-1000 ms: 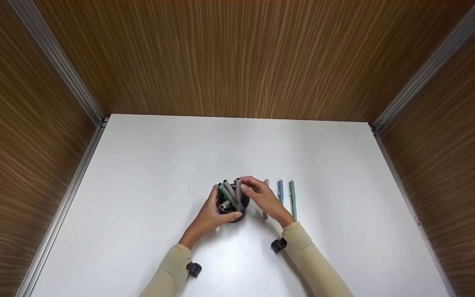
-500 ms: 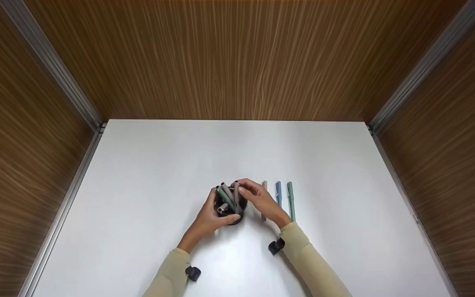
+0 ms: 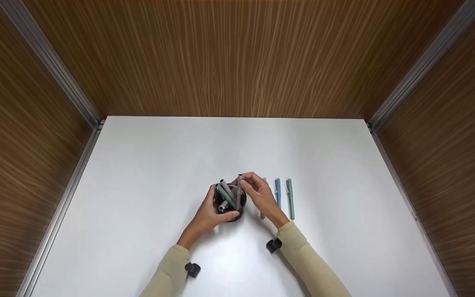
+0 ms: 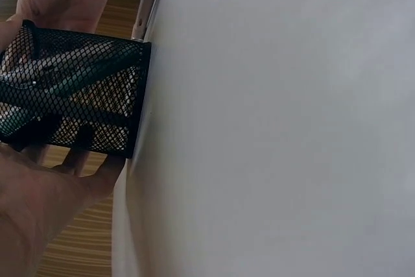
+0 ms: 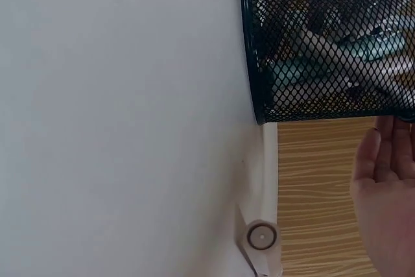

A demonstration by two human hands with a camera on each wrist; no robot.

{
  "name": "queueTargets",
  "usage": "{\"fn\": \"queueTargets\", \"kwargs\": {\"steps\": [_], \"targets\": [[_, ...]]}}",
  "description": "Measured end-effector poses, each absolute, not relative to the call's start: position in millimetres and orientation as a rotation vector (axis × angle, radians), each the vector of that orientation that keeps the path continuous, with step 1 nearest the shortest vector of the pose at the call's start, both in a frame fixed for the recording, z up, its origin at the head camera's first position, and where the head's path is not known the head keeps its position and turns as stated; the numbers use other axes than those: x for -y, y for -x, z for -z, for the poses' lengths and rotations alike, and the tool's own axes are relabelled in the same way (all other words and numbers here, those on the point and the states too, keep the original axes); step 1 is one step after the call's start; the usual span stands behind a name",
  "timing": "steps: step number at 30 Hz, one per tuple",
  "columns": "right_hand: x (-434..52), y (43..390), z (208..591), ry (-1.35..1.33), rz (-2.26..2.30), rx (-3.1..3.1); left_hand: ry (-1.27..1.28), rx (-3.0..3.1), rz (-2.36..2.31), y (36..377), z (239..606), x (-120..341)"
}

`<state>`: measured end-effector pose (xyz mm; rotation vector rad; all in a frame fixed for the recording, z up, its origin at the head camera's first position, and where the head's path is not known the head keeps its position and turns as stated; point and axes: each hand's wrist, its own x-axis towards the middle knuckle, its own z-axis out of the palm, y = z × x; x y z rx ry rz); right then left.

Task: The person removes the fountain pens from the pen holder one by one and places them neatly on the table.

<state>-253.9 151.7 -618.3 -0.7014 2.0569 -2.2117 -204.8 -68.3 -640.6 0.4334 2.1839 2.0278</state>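
A white table (image 3: 146, 185) fills the floor of a booth with wood-grain walls (image 3: 237, 57) on three sides. Near the middle of the table, toward the person, stands a black wire-mesh pen cup (image 3: 230, 203). Both wrist views show it upright on the white surface, its mesh wall see-through. Inside it several pens cross and lean against one another: grey ones and a green one (image 3: 225, 195), with what looks like a metallic-tipped one low in the cup; their exact number is hard to tell.

The left hand (image 3: 208, 214) wraps the cup from the left and near side, its fingers curled round the mesh wall and the thumb lying along the near rim; in the left wrist view the palm and fingers press against the mesh. The right hand (image 3: 262, 197) sits just right of the cup, its fingers bent and closed in a pinch on the upper end of a grey pen (image 3: 238, 187), which stands steeply in the cup and rises above the rim. In the right wrist view only the heel and fingers of this hand show beside the mesh, so the pinch itself is read from the head view alone.

Right of the right hand three pens lie side by side on the table, parallel and slightly apart: a beige pen (image 3: 263, 198) mostly hidden beneath the hand, then a blue pen (image 3: 278, 192), then a green pen (image 3: 290, 198) farthest out.

Both forearms wear pale beige sleeves (image 3: 303, 264), each with a small black camera mount (image 3: 273, 245) at the wrist.
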Motion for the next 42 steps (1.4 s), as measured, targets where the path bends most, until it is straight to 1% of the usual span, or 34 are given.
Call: {"fn": "queueTargets", "kwargs": {"steps": [5, 10, 17, 27, 42], "targets": [[-149.6, 255.3, 616.8, 0.79, 2.279, -2.087, -0.453, -2.179, -2.051, 207.3, 639.0, 67.7], [-146.9, 252.5, 616.8, 0.819, 2.348, -2.104, -0.454, -2.179, -2.048, 207.3, 640.5, 68.3], [-145.1, 249.5, 614.2, 0.778, 2.466, -2.114, -0.426, -2.193, -2.02, 206.2, 638.3, 68.2], [-147.3, 247.7, 614.5, 0.687, 2.508, -2.102, -0.431, -2.182, -2.041, 205.5, 640.8, 67.8], [-153.9, 245.8, 601.4, 0.844, 2.498, -2.073, -0.422, -2.204, -2.007, 201.0, 639.6, 66.7]]}}
